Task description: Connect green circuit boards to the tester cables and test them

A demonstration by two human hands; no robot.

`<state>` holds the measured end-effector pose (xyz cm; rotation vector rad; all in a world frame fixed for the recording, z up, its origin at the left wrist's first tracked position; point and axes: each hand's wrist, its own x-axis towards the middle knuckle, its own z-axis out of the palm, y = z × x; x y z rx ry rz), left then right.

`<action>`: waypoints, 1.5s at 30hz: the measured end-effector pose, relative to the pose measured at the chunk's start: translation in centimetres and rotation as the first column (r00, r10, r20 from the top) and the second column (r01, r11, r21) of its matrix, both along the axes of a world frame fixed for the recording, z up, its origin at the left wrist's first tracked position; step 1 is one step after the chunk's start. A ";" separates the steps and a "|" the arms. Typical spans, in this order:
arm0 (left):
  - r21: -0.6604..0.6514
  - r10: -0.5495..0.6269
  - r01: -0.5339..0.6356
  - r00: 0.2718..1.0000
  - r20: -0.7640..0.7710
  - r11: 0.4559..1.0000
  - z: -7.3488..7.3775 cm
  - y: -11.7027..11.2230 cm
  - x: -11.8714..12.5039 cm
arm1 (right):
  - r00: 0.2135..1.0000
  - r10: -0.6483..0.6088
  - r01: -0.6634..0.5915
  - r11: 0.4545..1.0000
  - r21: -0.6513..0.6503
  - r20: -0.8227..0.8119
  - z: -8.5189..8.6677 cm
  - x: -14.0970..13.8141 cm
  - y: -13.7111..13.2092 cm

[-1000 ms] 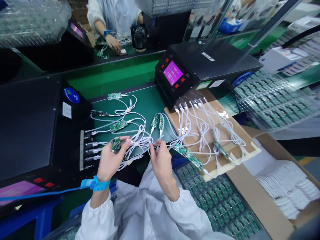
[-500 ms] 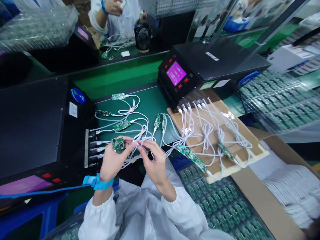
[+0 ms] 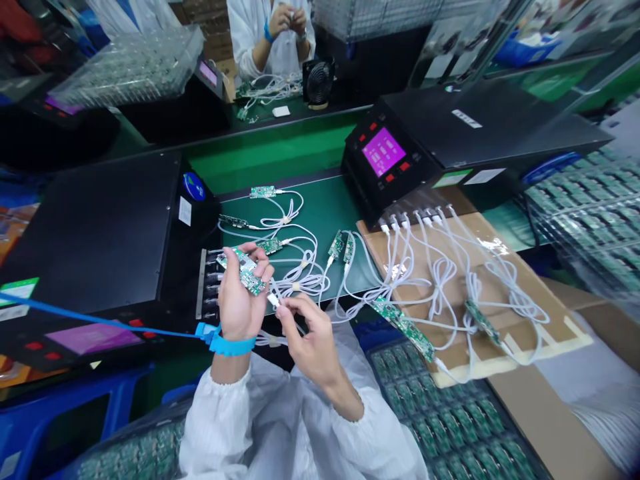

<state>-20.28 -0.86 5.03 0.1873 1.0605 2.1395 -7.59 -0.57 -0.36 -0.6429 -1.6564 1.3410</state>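
Note:
My left hand point(image 3: 239, 297), with a blue wrist strap point(image 3: 231, 344), holds a green circuit board point(image 3: 245, 272) between thumb and fingers. My right hand point(image 3: 311, 333) pinches the white plug point(image 3: 273, 300) of a cable just off the board's lower right end; whether the two touch I cannot tell. Behind my hands, a heap of white cables point(image 3: 305, 280) lies on the green mat point(image 3: 325, 207). Several other boards hang on such cables, among them one at the back point(image 3: 263, 192) and one partly behind my left fingers point(image 3: 273, 247).
Black test boxes with pink screens stand at left point(image 3: 110, 233) and right point(image 3: 440, 127). A cardboard sheet point(image 3: 450, 267) carries more cables and a long board point(image 3: 404, 327). Trays of boards point(image 3: 450, 413) lie below right. Across the bench, another person's hands point(image 3: 287, 20) are raised.
My left hand has turned the board so more of its face shows. My right hand has drawn slightly apart, with the white plug now visible in its fingers. The camera view has shifted.

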 end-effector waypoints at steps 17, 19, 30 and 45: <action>-0.027 0.093 -0.097 0.987 -0.131 0.995 -0.6 0.3 1.1 | 1.000 0.011 -0.011 1.000 -0.008 -0.001 0.2 0.0 0.0; -0.078 0.140 -0.160 0.966 -0.217 0.984 -0.9 0.2 1.2 | 1.000 0.012 -0.012 1.000 0.002 0.011 0.4 0.2 0.0; -0.012 0.108 -0.112 0.979 -0.173 0.994 -1.5 0.4 1.8 | 0.995 0.049 -0.054 0.997 0.058 0.090 1.1 0.9 0.3; 0.033 0.147 -0.143 0.973 -0.176 0.989 -1.3 0.6 1.8 | 0.998 -0.043 0.033 0.987 0.158 0.056 0.9 0.0 1.0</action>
